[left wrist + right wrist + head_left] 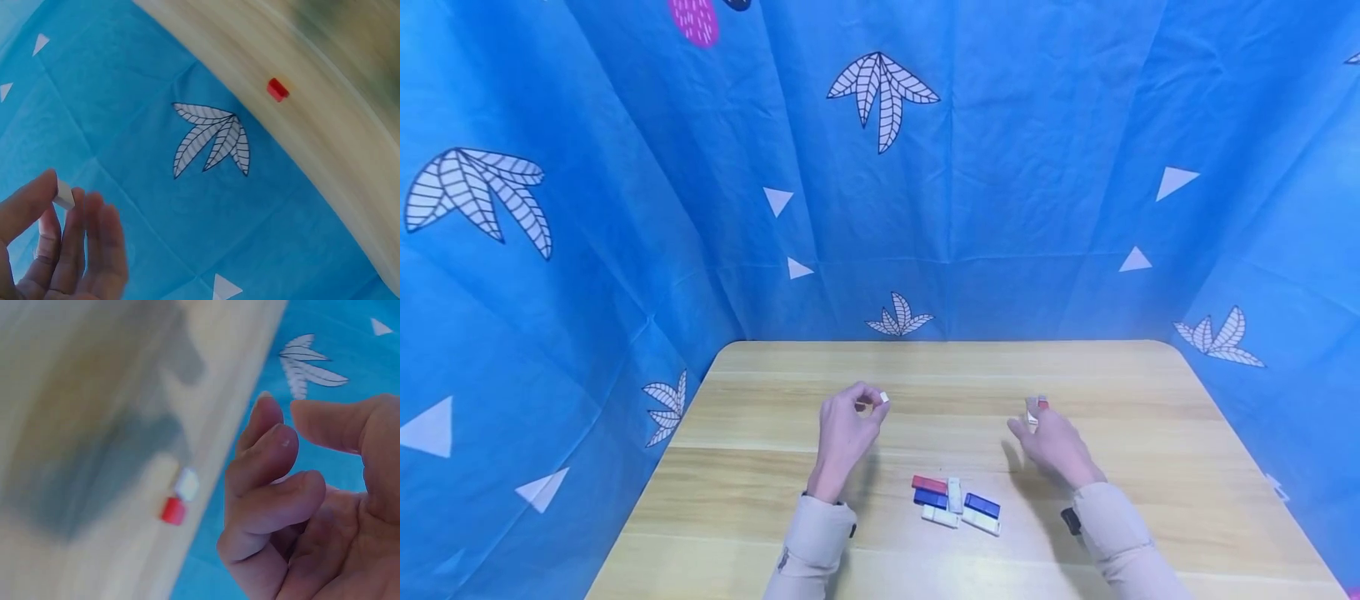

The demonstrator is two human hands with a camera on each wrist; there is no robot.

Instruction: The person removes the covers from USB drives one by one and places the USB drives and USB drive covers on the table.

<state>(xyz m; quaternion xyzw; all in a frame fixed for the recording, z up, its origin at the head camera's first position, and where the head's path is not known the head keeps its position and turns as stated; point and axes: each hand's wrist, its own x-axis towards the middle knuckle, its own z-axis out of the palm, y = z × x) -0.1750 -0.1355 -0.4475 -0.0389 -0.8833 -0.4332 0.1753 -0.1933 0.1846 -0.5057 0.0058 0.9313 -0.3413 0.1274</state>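
My left hand (844, 433) is raised above the table's left half, pinching a small white block (883, 397) between thumb and fingertips. The left wrist view shows this white block (64, 195) at the tips, with the other fingers loosely extended. My right hand (1058, 448) hovers at the right, beside a small white piece (1032, 411) and a red piece (1042, 402). In the right wrist view the white piece (187, 484) and red piece (173, 511) lie together on the table, while the right hand (294, 500) has bent fingers, its thumb apart and nothing between.
Nearer the front lie several flat sticks: a red one (929, 484), blue ones (982, 505) and white ones (940, 517). A small red piece (277, 90) sits near the table edge in the left wrist view. A blue patterned curtain (1022, 183) surrounds the wooden table (737, 483).
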